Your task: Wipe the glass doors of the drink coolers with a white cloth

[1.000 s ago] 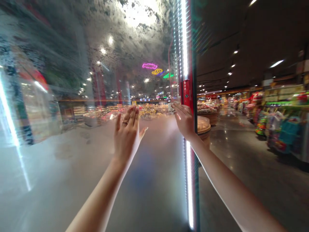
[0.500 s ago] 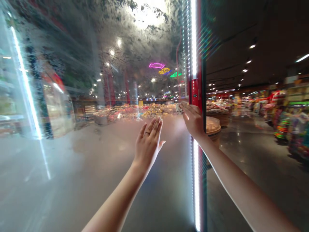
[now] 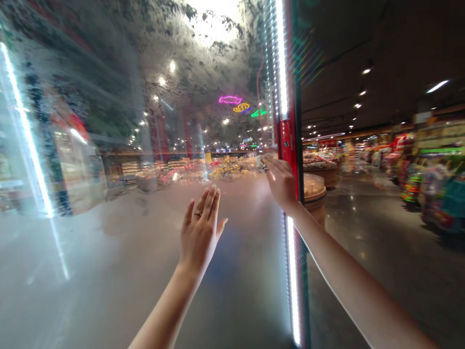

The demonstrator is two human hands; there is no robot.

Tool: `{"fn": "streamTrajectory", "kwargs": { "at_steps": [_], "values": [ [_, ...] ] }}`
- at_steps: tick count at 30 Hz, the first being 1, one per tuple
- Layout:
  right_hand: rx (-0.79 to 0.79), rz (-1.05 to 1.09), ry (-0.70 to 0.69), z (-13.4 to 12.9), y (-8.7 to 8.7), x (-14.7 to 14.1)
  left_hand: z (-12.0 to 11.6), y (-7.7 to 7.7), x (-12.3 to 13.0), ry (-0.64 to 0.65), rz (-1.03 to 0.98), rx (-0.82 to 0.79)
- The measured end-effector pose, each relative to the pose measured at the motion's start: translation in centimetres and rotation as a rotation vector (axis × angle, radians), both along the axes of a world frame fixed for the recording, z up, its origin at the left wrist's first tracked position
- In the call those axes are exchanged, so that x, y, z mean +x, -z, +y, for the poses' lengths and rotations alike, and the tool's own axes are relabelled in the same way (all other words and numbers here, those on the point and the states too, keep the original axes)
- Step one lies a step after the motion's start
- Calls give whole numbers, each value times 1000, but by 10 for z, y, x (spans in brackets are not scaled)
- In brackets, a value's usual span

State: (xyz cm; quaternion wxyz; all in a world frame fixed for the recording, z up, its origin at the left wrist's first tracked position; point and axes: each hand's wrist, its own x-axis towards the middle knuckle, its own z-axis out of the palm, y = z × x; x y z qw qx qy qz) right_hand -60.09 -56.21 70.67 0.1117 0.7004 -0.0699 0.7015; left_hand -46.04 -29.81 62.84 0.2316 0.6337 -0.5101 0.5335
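A large fogged glass pane [image 3: 145,271] stands in front of me, cloudy below and smeared with moisture above. My left hand [image 3: 200,225] lies flat toward the pane with its fingers stretched, a ring on one of them, and nothing in it. Near the pane's right edge, my right hand [image 3: 281,179] presses a crumpled pale cloth [image 3: 260,164] to the glass, the cloth showing at the fingertips. Right beside that hand runs a red upright frame [image 3: 286,138] with a bright light strip [image 3: 281,58].
Right of the frame, a round bin with a clear rim [image 3: 314,186] stands close by. Shelves of colourful packaged goods [image 3: 441,189] line the far right of a shiny floor [image 3: 363,232]. Neon signs [image 3: 230,100] and heaped goods [image 3: 232,167] show through or in the glass.
My left hand has moved left and slightly down. The whole view has shifted a little, so the frame and my right hand with the cloth appear further left.
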Motion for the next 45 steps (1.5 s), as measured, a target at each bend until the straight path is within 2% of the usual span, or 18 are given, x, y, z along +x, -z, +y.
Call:
{"fn": "streamTrajectory", "kwargs": {
  "at_steps": [2, 5, 9, 11, 13, 15, 17, 22, 24, 26, 29, 31, 35, 37, 39, 41, 43, 45],
  "values": [
    [38, -12, 5, -2, 2, -5, 5, 2, 4, -11, 16, -27],
    [98, -119, -8, 4, -12, 5, 13, 2, 9, -25, 18, -58],
    [40, -122, -126, 40, -33, 42, 23, 2, 12, -89, -16, -95],
    [-24, -57, -183, 64, -31, 56, 27, 3, 13, -118, -19, -114],
    [-90, 42, -199, 81, -22, 62, 31, 4, 13, -139, -24, -127],
    [-151, 124, -186, 89, -11, 61, 36, 5, 13, -154, -31, -128],
    [-163, 118, -176, 89, -5, 59, 41, 5, 13, -164, -37, -126],
    [-64, -39, -213, 103, -21, 75, 52, 5, 12, -170, -17, -128],
    [-90, 14, -219, 118, -24, 83, 55, 5, 12, -174, -7, -118],
    [-148, 99, -215, 131, -19, 86, 57, 7, 12, -178, 0, -111],
    [-200, 150, -201, 131, -5, 81, 61, 10, 10, -181, -6, -98],
    [-171, 87, -202, 122, -3, 78, 62, 12, 8, -181, -22, -84],
    [-50, -114, -241, 113, -20, 84, 59, 13, 5, -168, -41, -56],
    [-65, -85, -245, 121, -25, 89, 54, 12, 4, -157, -39, -45],
    [-134, 32, -250, 129, -16, 89, 48, 12, 3, -136, -32, -32],
    [-196, 109, -261, 129, 2, 83, 41, 13, 3, -108, -28, -19],
    [-203, 102, -253, 118, 24, 72, 34, 15, 2, -81, -32, -14],
    [-142, 40, -232, 97, 38, 59, 27, 17, 0, -57, -46, -16]
  ]
}}
